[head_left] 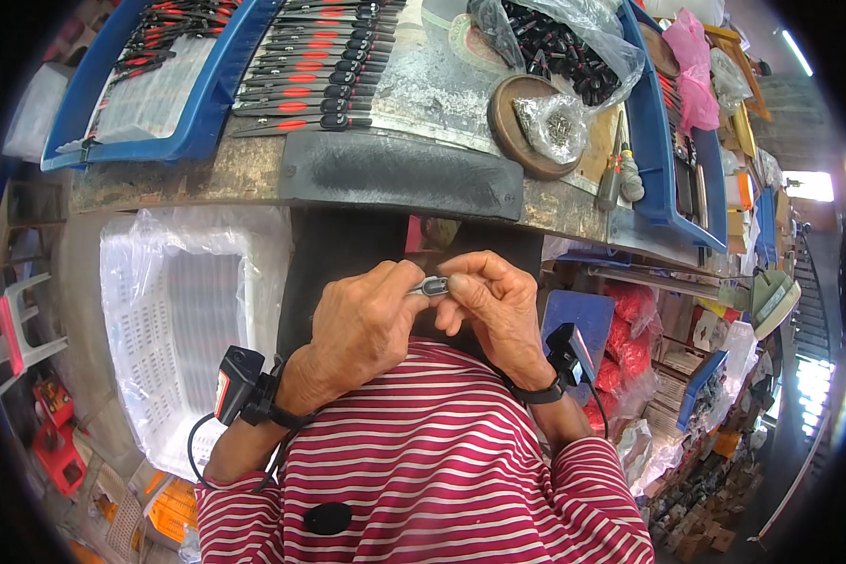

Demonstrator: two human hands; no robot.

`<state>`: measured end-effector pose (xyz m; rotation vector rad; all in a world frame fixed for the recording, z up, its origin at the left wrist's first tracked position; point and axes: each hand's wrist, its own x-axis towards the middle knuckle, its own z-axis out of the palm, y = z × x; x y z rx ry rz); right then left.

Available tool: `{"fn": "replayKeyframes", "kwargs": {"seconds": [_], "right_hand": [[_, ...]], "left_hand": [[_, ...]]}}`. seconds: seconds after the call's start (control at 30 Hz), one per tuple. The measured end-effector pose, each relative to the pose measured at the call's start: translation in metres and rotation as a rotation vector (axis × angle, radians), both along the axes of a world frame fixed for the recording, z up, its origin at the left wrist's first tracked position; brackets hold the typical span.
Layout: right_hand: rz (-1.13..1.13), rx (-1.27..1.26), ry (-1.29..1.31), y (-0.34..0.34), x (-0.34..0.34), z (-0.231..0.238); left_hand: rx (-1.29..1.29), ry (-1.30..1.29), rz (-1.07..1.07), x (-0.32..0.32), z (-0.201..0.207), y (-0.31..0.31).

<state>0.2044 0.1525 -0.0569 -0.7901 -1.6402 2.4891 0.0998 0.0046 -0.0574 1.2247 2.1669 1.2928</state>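
Close in front of my striped shirt, both hands meet over a small grey-and-black oval part [432,286]. My left hand [365,310] is closed, with thumb and fingers pinching its left end. At the other end, the thumb and index finger of my right hand [493,303] pinch it, the other fingers curled beneath. The exact kind of this part cannot be made out. Beyond my hands, rows of slim dark tools with red ovals [301,86] lie on the workbench [226,174], and a plastic bag of small black parts [573,61] sits to their right.
A dark padded bar [399,176] runs along the bench's near edge. Blue trays [207,122] flank the bench. A round wooden dish [512,117] holds a bag of small metal pieces. Screwdrivers [611,179] lie beside it. A white plastic-lined basket [127,329] stands at my left.
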Motion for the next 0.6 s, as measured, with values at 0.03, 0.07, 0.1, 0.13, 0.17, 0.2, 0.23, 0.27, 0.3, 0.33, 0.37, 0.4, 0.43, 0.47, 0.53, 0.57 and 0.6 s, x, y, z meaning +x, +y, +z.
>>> {"fn": "replayKeyframes", "kwargs": {"seconds": [0.03,0.07,0.1,0.13,0.17,0.2,0.23,0.27,0.3,0.33,0.37,0.4,0.43,0.47,0.53,0.57,0.6], "right_hand": [[0.026,0.049,-0.015,-0.001,0.001,0.001],[0.052,0.098,-0.031,-0.001,0.002,0.001],[0.077,0.146,-0.019,-0.002,0.003,0.002],[0.101,0.194,-0.007,-0.003,0.004,0.002],[0.126,0.246,-0.002,-0.004,0.006,0.002],[0.154,0.295,0.004,-0.005,0.007,0.002],[0.183,0.348,0.003,-0.005,0.009,0.001],[0.214,0.410,-0.009,-0.006,0.011,0.000],[0.224,0.471,0.049,-0.007,0.012,-0.001],[0.248,0.516,0.060,-0.007,0.013,-0.002],[0.274,0.567,0.069,-0.007,0.014,-0.002],[0.302,0.621,0.072,-0.007,0.015,-0.003],[0.309,0.633,0.099,-0.008,0.016,-0.004],[0.314,0.622,0.116,-0.009,0.017,-0.005],[0.325,0.612,0.141,-0.011,0.020,-0.006],[0.341,0.605,0.133,-0.010,0.021,-0.006],[0.340,0.622,0.153,-0.011,0.023,-0.007]], "left_hand": [[-0.008,-0.009,-0.009,0.000,0.000,-0.001],[-0.015,-0.009,-0.015,0.000,0.000,-0.003],[-0.023,-0.010,-0.020,0.000,-0.001,-0.004],[-0.034,-0.013,-0.024,0.000,-0.001,-0.005],[-0.002,0.008,-0.030,0.000,-0.002,-0.005],[0.026,0.028,-0.035,0.000,-0.004,-0.006],[0.053,0.047,-0.039,0.001,-0.005,-0.007],[0.059,0.050,-0.050,0.001,-0.007,-0.008],[0.064,0.052,-0.061,0.001,-0.008,-0.009],[0.067,0.052,-0.070,0.002,-0.009,-0.011],[0.063,0.043,-0.082,0.002,-0.010,-0.013],[0.058,0.031,-0.094,0.003,-0.011,-0.015],[0.054,0.019,-0.107,0.004,-0.011,-0.017],[0.045,0.006,-0.116,0.005,-0.011,-0.018],[0.032,-0.019,-0.136,0.008,-0.012,-0.020],[0.022,-0.038,-0.152,0.009,-0.012,-0.022],[0.012,-0.057,-0.167,0.010,-0.013,-0.023]]}}
